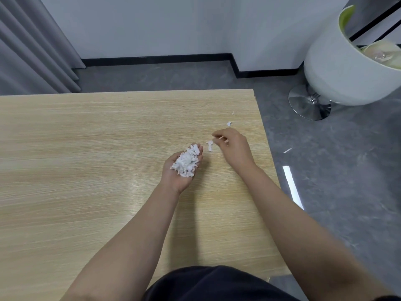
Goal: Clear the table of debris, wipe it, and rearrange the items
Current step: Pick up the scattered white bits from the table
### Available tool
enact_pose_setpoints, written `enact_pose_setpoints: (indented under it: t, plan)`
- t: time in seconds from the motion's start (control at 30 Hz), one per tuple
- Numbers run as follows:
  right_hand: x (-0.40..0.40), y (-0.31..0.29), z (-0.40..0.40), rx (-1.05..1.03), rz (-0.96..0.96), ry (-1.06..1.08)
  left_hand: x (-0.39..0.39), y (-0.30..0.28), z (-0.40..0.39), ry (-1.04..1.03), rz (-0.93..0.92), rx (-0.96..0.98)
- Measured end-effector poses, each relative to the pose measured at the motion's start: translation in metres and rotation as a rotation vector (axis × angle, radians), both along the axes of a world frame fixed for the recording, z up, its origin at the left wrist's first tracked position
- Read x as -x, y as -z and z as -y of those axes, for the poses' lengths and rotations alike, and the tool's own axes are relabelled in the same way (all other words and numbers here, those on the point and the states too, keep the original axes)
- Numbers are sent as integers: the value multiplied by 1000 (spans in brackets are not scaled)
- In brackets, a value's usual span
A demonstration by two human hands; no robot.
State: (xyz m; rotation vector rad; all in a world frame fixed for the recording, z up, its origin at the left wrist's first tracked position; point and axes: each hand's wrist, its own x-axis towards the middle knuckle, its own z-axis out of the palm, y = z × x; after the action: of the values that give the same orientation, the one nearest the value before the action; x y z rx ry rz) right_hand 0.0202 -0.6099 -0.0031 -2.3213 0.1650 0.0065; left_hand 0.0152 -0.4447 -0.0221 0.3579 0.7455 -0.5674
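Note:
My left hand [173,173] lies palm up just above the wooden table [86,159], cupping a heap of white paper scraps [186,163]. To its right, my right hand [233,148] hovers palm down with fingers bent. A small white scrap [210,145] sits right at its fingertips; whether it is pinched or lying on the table I cannot tell. Two more scraps rest on the table beyond: one [229,123] close to the right hand, a tinier one [232,113] farther back.
The table's right edge [263,137] runs close to my right hand, with grey floor beyond. A white swivel chair [338,70] on a chrome base stands at the far right. Grey curtains [32,51] hang at the back left.

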Motion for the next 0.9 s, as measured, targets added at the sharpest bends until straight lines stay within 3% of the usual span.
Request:
enact_pose_setpoints:
  t: [0.1,0.23,0.67,0.9]
  plan:
    - [-11,23,9,54,-157,108,-2,0,-3,-14,10,36]
    - [-20,53,0,107,-282,78,-8,-1,-5,-25,-8,87]
    - [-42,83,-1,247,-256,-36,-24,15,-9,-44,-82,137]
    - [-71,82,42,29,-194,371,-33,25,-3,-15,-73,128]
